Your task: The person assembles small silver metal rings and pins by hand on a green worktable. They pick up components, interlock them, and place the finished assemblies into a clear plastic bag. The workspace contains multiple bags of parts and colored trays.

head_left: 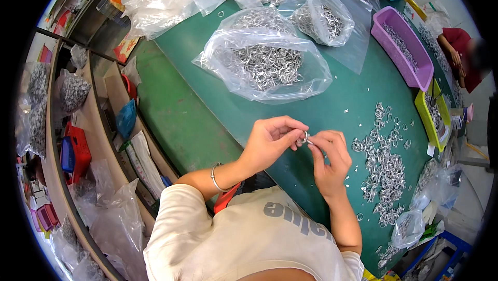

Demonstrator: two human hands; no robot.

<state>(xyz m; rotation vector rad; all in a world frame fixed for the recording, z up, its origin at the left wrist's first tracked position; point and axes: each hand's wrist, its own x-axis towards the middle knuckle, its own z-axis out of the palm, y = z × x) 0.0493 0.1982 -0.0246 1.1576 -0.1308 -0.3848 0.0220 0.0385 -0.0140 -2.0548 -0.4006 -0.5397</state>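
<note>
My left hand [272, 141] pinches a small silvery metal ring [303, 139] between thumb and fingertips, above the green table. My right hand [331, 157] meets it from the right, thumb and forefinger closed on a small metal piece [309, 142] that touches or nearly touches the ring; its exact shape is partly hidden by the fingers. Right of my hands, a loose pile of metal rings [385, 172] is spread on the table. Beyond my hands lies a clear plastic bag [311, 81] with its mouth open, full of similar rings.
A smaller bag of rings [332, 24] stands behind the big one. Along the right side are a purple basket [381, 37] and a yellow-green basket [426, 112]. Shelves [96, 125] with bags line the left. Another person [464, 58] sits at the far right.
</note>
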